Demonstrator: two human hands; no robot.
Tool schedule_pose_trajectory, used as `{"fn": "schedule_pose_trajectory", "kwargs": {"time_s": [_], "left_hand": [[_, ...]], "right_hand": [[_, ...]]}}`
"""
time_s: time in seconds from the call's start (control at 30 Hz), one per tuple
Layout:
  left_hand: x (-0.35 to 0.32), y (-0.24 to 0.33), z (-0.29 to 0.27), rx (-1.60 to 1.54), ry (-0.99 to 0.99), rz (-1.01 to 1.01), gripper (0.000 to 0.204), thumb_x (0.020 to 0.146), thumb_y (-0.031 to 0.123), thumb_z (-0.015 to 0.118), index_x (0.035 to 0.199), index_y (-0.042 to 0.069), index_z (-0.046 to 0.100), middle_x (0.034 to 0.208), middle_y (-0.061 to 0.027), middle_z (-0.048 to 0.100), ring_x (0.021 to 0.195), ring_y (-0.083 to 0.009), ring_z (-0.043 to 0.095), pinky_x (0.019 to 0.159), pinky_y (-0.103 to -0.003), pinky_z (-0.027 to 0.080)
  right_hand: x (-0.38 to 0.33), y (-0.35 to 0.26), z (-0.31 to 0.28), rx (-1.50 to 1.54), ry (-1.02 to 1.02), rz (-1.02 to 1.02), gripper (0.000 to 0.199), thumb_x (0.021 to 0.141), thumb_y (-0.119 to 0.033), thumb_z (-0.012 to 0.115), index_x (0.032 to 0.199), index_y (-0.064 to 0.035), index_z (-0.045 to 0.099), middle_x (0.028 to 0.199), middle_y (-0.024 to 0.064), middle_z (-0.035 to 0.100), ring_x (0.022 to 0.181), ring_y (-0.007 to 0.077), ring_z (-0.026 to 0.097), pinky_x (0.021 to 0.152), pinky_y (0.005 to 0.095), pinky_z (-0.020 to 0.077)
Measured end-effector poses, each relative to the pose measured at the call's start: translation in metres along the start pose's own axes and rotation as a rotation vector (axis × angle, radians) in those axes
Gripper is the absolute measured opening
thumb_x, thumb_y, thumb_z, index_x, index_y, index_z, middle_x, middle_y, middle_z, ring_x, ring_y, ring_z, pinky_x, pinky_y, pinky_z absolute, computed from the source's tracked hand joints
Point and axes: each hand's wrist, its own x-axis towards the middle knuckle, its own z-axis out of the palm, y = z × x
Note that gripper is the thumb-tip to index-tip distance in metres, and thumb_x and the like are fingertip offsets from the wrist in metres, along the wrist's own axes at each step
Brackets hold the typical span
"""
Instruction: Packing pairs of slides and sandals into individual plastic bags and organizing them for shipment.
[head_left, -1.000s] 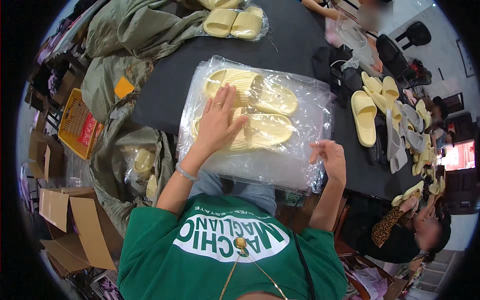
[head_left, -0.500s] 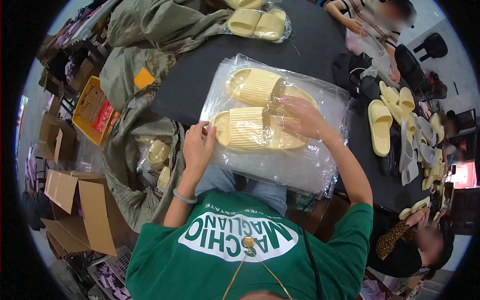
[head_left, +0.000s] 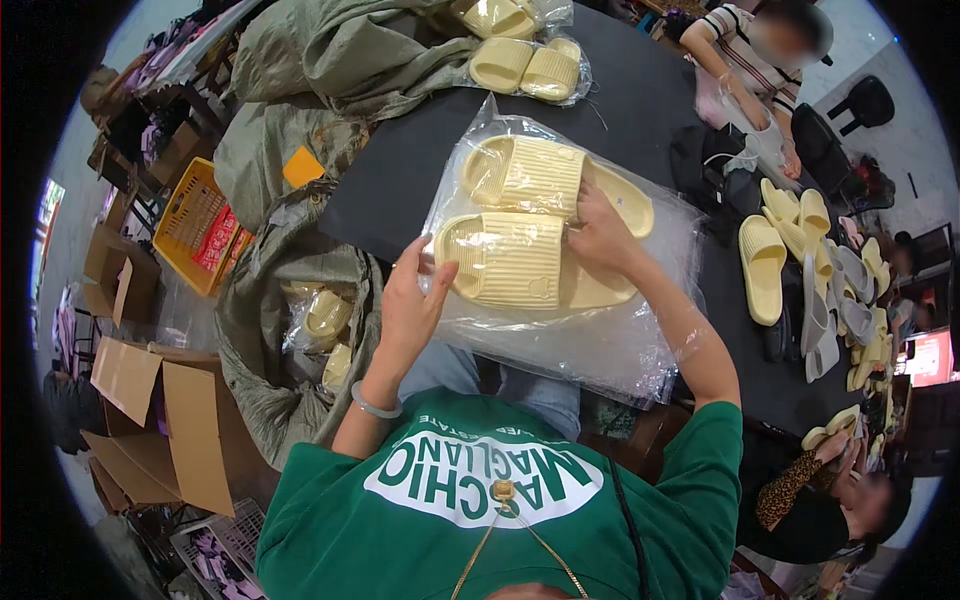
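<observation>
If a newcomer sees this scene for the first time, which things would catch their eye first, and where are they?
Probably the two pale yellow slippers, side by side amid clear plastic near the centre, the left hand at the nearer one's left end and the right hand over them. Next may come the green T-shirt at the bottom, and the yellow basket on the left.

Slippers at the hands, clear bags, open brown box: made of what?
Slippers: probably foam or rubber, matte; the ribbing looks moulded in. Clear bags: seemingly plastic film, glossy, by wrinkles and glare. Open brown box: likely cardboard, dull, with stiff creased folds.
</observation>
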Motion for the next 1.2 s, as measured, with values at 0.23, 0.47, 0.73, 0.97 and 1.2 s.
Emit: {"fn": "schedule_pose_trajectory", "kwargs": {"time_s": [0.23,0.47,0.73,0.97,1.2], "left_hand": [[-0.012,-0.017,-0.014,-0.602,-0.124,-0.433,0.03,0.09,0.026,0.067,0.071,0.005,0.056,0.058,0.0094,0.038,0.052,-0.0008,0.029,0.045,-0.02,0.02],[-0.011,-0.038,-0.008,-0.415,-0.01,-0.45,0.038,0.094,0.032,0.06,0.069,0.003,0.058,0.056,0.0082,0.042,0.056,-0.001,0.035,0.05,-0.02,0.026],[0.013,-0.012,0.016,0.424,-0.092,0.381,0.052,0.085,0.023,0.066,0.128,0.001,0.047,0.13,-0.0157,0.049,0.119,-0.0348,0.047,0.097,-0.041,0.039],[0.021,-0.041,0.071,0.41,-0.565,0.378,0.07,0.094,0.043,0.047,0.146,0.002,0.024,0.152,-0.0173,0.024,0.142,-0.0327,0.019,0.114,-0.045,0.016],[0.02,-0.026,0.074,0.563,-0.54,0.411,0.086,0.084,0.065,0.049,0.148,0.012,0.027,0.153,-0.0224,0.017,0.142,-0.0381,0.015,0.113,-0.049,0.014]], "right_hand": [[-0.022,-0.011,-0.024,-0.061,0.053,0.021,0.034,0.072,-0.011,0.065,0.105,-0.0075,0.067,0.112,0.0153,0.062,0.119,0.0355,0.048,0.104,0.0443,0.0354],[-0.072,-0.017,-0.04,-0.3,0.0,0.097,0.035,0.072,-0.014,0.067,0.106,-0.008,0.066,0.113,0.0132,0.062,0.115,0.0321,0.051,0.105,0.0447,0.0328],[-0.094,0.022,-0.037,-0.272,-0.016,0.237,0.043,0.074,-0.023,0.068,0.112,-0.0057,0.063,0.113,0.015,0.061,0.116,0.0324,0.05,0.104,0.0444,0.0327],[-0.11,0.046,-0.044,-0.436,-0.138,0.228,0.035,0.072,-0.019,0.066,0.102,-0.0018,0.065,0.105,0.0175,0.062,0.109,0.034,0.052,0.102,0.0434,0.0351],[-0.165,-0.005,-0.15,-0.342,0.241,0.448,0.033,0.074,-0.006,0.061,0.106,-0.0026,0.067,0.116,0.016,0.062,0.117,0.0348,0.05,0.101,0.0415,0.0364]]}}
